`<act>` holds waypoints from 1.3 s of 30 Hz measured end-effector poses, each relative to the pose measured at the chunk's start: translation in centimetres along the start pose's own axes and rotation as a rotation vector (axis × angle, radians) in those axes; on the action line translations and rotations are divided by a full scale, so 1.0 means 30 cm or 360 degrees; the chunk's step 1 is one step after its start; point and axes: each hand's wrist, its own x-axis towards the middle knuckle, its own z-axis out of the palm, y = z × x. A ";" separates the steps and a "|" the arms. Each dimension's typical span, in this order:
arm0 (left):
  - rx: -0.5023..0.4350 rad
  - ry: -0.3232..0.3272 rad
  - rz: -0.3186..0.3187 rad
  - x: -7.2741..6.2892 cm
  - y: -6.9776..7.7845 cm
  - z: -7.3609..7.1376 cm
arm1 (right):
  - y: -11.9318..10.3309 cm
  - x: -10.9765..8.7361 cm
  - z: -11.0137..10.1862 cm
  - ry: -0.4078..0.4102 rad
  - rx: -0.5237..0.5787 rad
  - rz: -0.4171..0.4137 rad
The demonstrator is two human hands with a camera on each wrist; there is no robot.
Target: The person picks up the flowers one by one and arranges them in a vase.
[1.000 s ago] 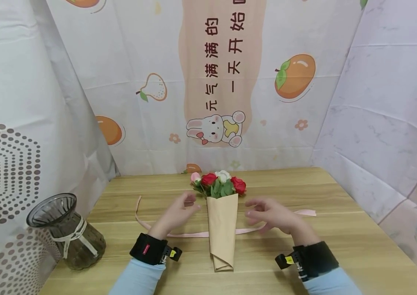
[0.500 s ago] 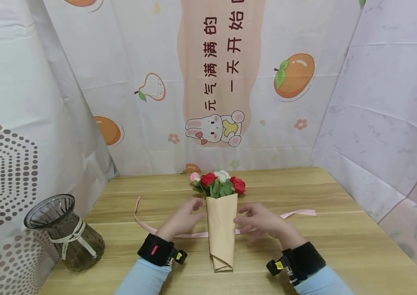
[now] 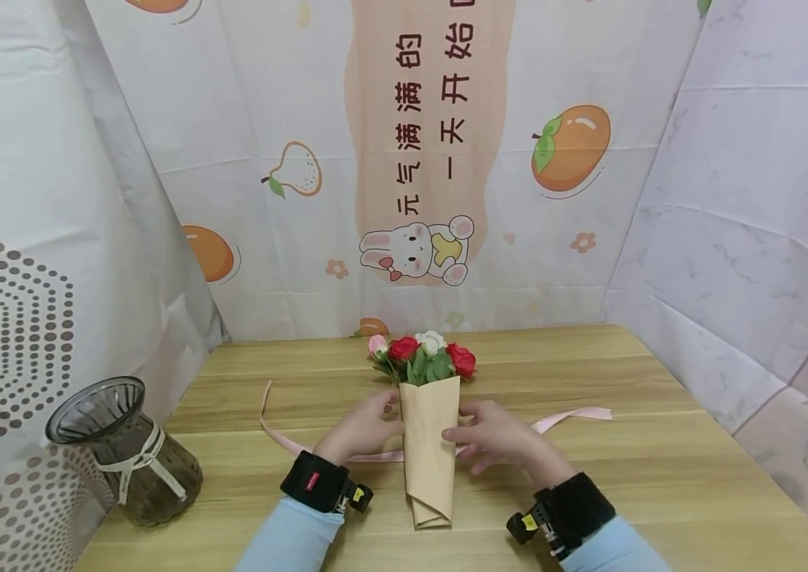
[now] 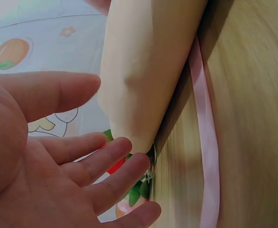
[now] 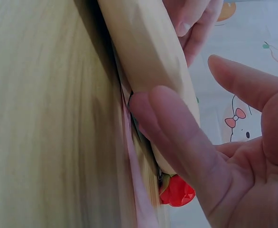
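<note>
A bouquet (image 3: 431,445) wrapped in tan paper lies on the table, its red, white and pink roses pointing away from me. Under it a pink ribbon (image 3: 568,415) runs crosswise, sticking out on both sides. At the wrap's left edge is my left hand (image 3: 363,427), fingers spread and nearly straight in the left wrist view. Opposite, my right hand (image 3: 496,438) has its thumb over the right edge of the paper and its fingers low beside it. Whether either hand touches the paper I cannot tell.
A dark glass vase (image 3: 149,469) with a pale cord bow stands at the table's left edge. The wooden table (image 3: 589,508) meets a printed curtain (image 3: 289,262) at the back, and more cloth hangs at both sides.
Both hands have come inward and a little nearer to me, closing in on the bouquet from either side. Bouquet, ribbon and vase stay where they were.
</note>
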 end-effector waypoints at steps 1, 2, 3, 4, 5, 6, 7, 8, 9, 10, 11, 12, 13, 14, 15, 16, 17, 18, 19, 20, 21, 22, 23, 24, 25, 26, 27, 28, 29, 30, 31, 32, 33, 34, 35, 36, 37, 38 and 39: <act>0.0002 -0.0004 -0.0004 0.003 0.002 0.003 | 0.001 0.000 0.001 -0.0012 -0.0003 -0.0005; 0.0002 -0.0007 -0.0002 0.005 0.004 0.005 | 0.001 -0.001 0.003 -0.0014 -0.0013 -0.0004; 0.0000 -0.0008 -0.0004 0.007 0.006 0.007 | 0.000 -0.002 0.006 -0.0017 -0.0023 -0.0005; -0.0006 -0.0009 -0.0005 0.009 0.008 0.009 | 0.001 -0.003 0.008 -0.0016 -0.0035 -0.0007; -0.0012 -0.0008 -0.0001 0.011 0.009 0.011 | 0.001 -0.003 0.010 -0.0011 -0.0048 -0.0006; -0.0018 -0.0010 -0.0006 0.013 0.009 0.014 | 0.002 -0.003 0.012 -0.0012 -0.0062 -0.0008; -0.0021 -0.0011 -0.0008 0.015 0.008 0.016 | 0.002 -0.003 0.015 -0.0011 -0.0072 -0.0009; -0.0020 -0.0013 -0.0007 0.017 0.007 0.018 | 0.003 -0.002 0.017 -0.0013 -0.0080 -0.0011; -0.0018 -0.0015 -0.0007 0.019 0.006 0.020 | 0.004 -0.001 0.019 -0.0020 -0.0087 -0.0015; -0.0016 -0.0017 -0.0008 0.021 0.004 0.021 | 0.004 0.000 0.021 -0.0023 -0.0095 -0.0019; -0.0006 -0.0018 -0.0006 0.023 0.002 0.022 | 0.004 0.003 0.023 -0.0030 -0.0102 -0.0023; 0.0005 -0.0019 -0.0008 0.026 -0.001 0.023 | 0.005 0.005 0.024 -0.0037 -0.0111 -0.0028; 0.0016 -0.0018 -0.0007 0.027 -0.003 0.024 | 0.005 0.006 0.025 -0.0040 -0.0112 -0.0030; 0.0024 -0.0017 -0.0010 0.029 -0.006 0.025 | 0.006 0.008 0.026 -0.0042 -0.0115 -0.0033; 0.0030 -0.0015 -0.0012 0.030 -0.009 0.026 | 0.006 0.008 0.027 -0.0044 -0.0118 -0.0034; 0.0034 -0.0015 -0.0014 0.031 -0.011 0.026 | 0.007 0.010 0.028 -0.0044 -0.0121 -0.0033; 0.0040 -0.0014 -0.0014 0.033 -0.014 0.027 | 0.008 0.011 0.029 -0.0044 -0.0122 -0.0033; 0.0040 -0.0012 -0.0010 0.033 -0.017 0.027 | 0.008 0.011 0.029 -0.0047 -0.0120 -0.0032; 0.0033 -0.0013 -0.0006 0.034 -0.019 0.028 | 0.008 0.011 0.030 -0.0048 -0.0118 -0.0030; 0.0026 -0.0015 0.0000 0.034 -0.021 0.028 | 0.008 0.012 0.031 -0.0050 -0.0116 -0.0030; 0.0019 -0.0018 0.0005 0.034 -0.023 0.028 | 0.009 0.012 0.033 -0.0053 -0.0114 -0.0030; 0.0010 -0.0021 0.0011 0.034 -0.024 0.028 | 0.009 0.012 0.034 -0.0055 -0.0110 -0.0029; 0.0002 -0.0023 0.0020 0.034 -0.025 0.028 | 0.009 0.012 0.035 -0.0054 -0.0107 -0.0031; -0.0009 -0.0023 0.0029 0.034 -0.025 0.027 | 0.008 0.011 0.036 -0.0055 -0.0101 -0.0033; -0.0017 -0.0024 0.0033 0.034 -0.026 0.027 | 0.009 0.011 0.037 -0.0054 -0.0098 -0.0035; -0.0023 -0.0024 0.0034 0.034 -0.027 0.027 | 0.009 0.011 0.038 -0.0055 -0.0093 -0.0039; -0.0025 -0.0023 0.0034 0.034 -0.027 0.027 | 0.010 0.012 0.039 -0.0053 -0.0090 -0.0041; -0.0026 -0.0020 0.0035 0.035 -0.028 0.027 | 0.010 0.012 0.040 -0.0051 -0.0087 -0.0043; -0.0027 -0.0018 0.0032 0.036 -0.029 0.027 | 0.011 0.012 0.040 -0.0048 -0.0088 -0.0043; -0.0028 -0.0018 0.0027 0.036 -0.029 0.026 | 0.012 0.012 0.040 -0.0046 -0.0087 -0.0043; -0.0030 -0.0016 0.0022 0.037 -0.029 0.026 | 0.012 0.012 0.040 -0.0044 -0.0089 -0.0041; -0.0027 -0.0011 0.0025 0.038 -0.030 0.025 | 0.012 0.013 0.039 -0.0041 -0.0089 -0.0039; -0.0029 -0.0006 0.0029 0.039 -0.029 0.024 | 0.013 0.013 0.039 -0.0036 -0.0093 -0.0037; -0.0036 -0.0004 0.0028 0.038 -0.028 0.023 | 0.013 0.013 0.039 -0.0032 -0.0095 -0.0034; -0.0038 -0.0001 0.0026 0.037 -0.027 0.022 | 0.013 0.014 0.039 -0.0029 -0.0096 -0.0033; -0.0047 0.0001 0.0026 0.035 -0.025 0.020 | 0.014 0.014 0.039 -0.0027 -0.0095 -0.0032; -0.0053 0.0006 0.0029 0.034 -0.023 0.019 | 0.014 0.014 0.039 -0.0025 -0.0094 -0.0032; -0.0058 0.0009 0.0031 0.032 -0.022 0.018 | 0.014 0.014 0.039 -0.0022 -0.0092 -0.0032; -0.0070 0.0011 0.0025 0.030 -0.018 0.017 | 0.015 0.015 0.039 -0.0021 -0.0089 -0.0033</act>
